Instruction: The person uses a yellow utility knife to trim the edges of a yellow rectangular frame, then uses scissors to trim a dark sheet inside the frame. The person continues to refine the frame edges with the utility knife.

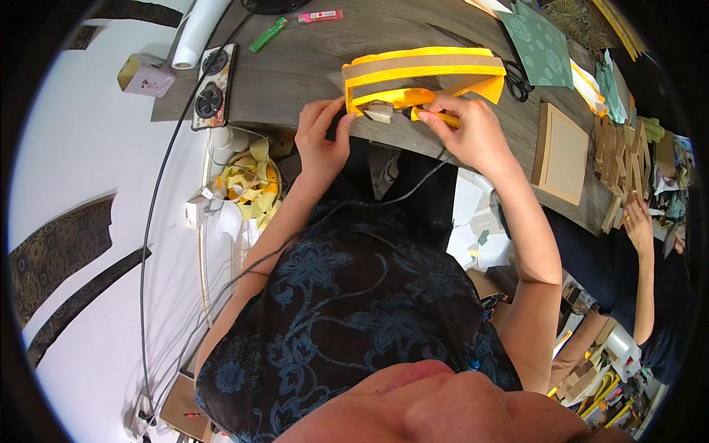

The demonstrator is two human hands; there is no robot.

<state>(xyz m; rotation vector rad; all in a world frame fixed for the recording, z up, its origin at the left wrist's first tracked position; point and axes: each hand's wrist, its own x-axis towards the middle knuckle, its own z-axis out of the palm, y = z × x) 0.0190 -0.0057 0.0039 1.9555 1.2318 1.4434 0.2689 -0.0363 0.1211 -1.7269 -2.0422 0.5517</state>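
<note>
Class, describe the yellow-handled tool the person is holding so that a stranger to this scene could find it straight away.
Start at the grey wooden table and find the yellow box frame at its near edge. Just below it, the right hand grips a slim yellow-handled cutter. Unlike the black scissors nearby, it is held, not lying loose.

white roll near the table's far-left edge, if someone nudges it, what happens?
The white paper-like roll is a cylinder lying on its side, so it would probably roll rather than slide. It juts past the grey wooden table edge, so a push could tip it off. It looks light and fairly stiff along its length, though likely crushable.
</note>
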